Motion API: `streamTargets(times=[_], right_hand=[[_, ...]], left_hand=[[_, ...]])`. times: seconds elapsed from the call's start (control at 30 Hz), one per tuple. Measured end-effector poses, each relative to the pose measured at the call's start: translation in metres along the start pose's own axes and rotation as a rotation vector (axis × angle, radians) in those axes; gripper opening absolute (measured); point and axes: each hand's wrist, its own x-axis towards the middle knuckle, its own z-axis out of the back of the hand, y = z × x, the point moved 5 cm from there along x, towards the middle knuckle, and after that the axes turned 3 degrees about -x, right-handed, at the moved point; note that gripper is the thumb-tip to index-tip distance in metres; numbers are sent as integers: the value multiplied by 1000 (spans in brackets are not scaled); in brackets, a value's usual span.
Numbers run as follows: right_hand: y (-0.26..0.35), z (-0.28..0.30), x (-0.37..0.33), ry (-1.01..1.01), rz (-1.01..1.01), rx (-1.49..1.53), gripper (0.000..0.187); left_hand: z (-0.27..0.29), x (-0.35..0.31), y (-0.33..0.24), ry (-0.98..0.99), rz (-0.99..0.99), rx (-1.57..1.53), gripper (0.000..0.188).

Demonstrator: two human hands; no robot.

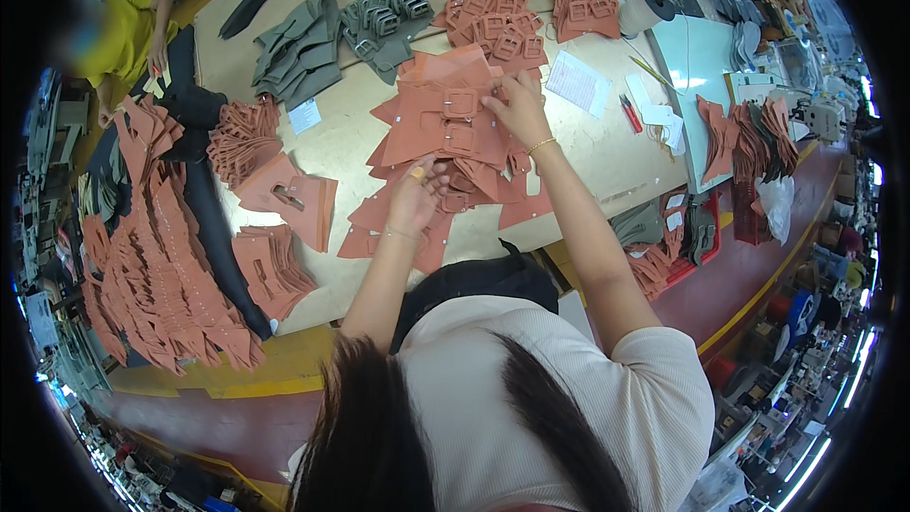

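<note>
Several coral leather-like panels with covered square buckles (461,102) lie overlapped in a pile in front of me. My right hand (519,112) reaches over the pile's right side, thumb and fingers closed at the edge of an upper coral panel (417,109). At the pile's lower left is my left hand (417,197), palm turned up. Its fingers are loosely curled and apart beside a panel's lower edge, with nothing plainly held. A second buckle (460,138) sits just below the first. More coral pieces (431,237) spread under and below my hands.
Grey-green panels (303,47) and grey-green buckled pieces (384,19) lie at the far left, with coral buckled pieces (493,24) beyond the pile. Coral stacks (275,270) stand at left. A paper sheet (578,83) and red pen (630,114) lie right. Another person (128,33) is far left.
</note>
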Motion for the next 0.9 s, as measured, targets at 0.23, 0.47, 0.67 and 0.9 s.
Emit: streamTargets(times=[0.23, 0.47, 0.67, 0.9], right_hand=[[37, 6, -7, 175, -5, 423, 14], [61, -8, -72, 500, -255, 1028, 13], [38, -10, -121, 487, -552, 1120, 15], [44, 1, -132, 500, -481, 1193, 16]], left_hand=[[-1, -15, 9, 21, 80, -125, 36], [-37, -60, -2, 488, 114, -635, 52], [-39, -97, -19, 394, -87, -278, 56], [-44, -120, -21, 393, -69, -308, 59]])
